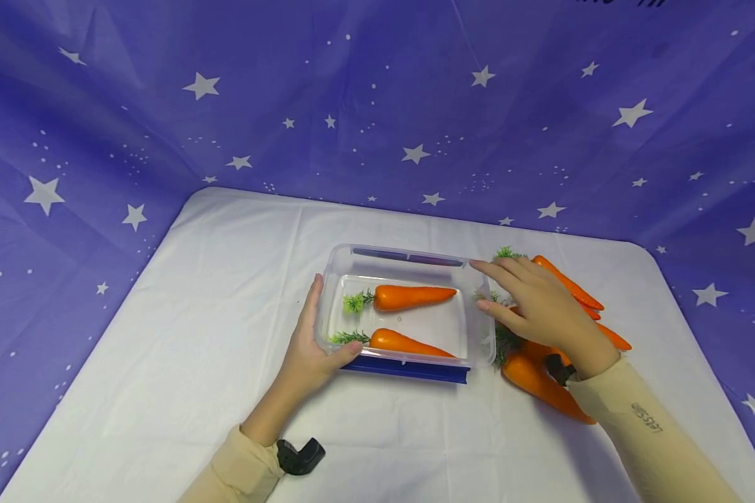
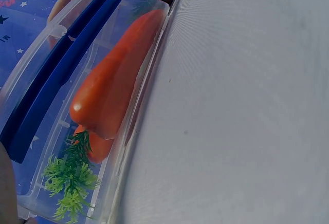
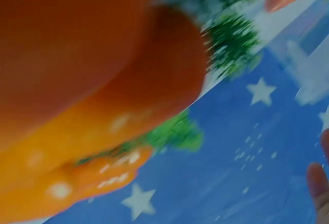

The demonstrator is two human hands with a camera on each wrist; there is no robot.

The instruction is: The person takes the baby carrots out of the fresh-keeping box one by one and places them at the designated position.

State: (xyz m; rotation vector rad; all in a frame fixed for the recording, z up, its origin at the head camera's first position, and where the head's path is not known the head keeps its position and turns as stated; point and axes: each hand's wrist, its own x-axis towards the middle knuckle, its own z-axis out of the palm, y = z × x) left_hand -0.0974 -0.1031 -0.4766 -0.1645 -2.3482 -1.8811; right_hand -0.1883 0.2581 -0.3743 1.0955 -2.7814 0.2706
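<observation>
A clear plastic container (image 1: pixel 415 321) with blue side clips holds two orange carrots, an upper carrot (image 1: pixel 412 297) and a lower carrot (image 1: pixel 409 342), both with green leafy tops to the left. My left hand (image 1: pixel 308 353) grips its left end, thumb over the near rim and fingers along the side. At the right end, my right hand (image 1: pixel 537 300) reaches over with fingers extended, index fingertip and thumb close by the rim. In the left wrist view, a carrot (image 2: pixel 115 75) shows through the container's wall beside a blue clip (image 2: pixel 56 75).
Several loose carrots (image 1: pixel 544 388) lie in a pile under and around my right hand, partly hidden by it. A white cloth (image 1: pixel 163 335) covers the table. Blue star-printed fabric (image 1: pixel 352 91) rises behind and at both sides.
</observation>
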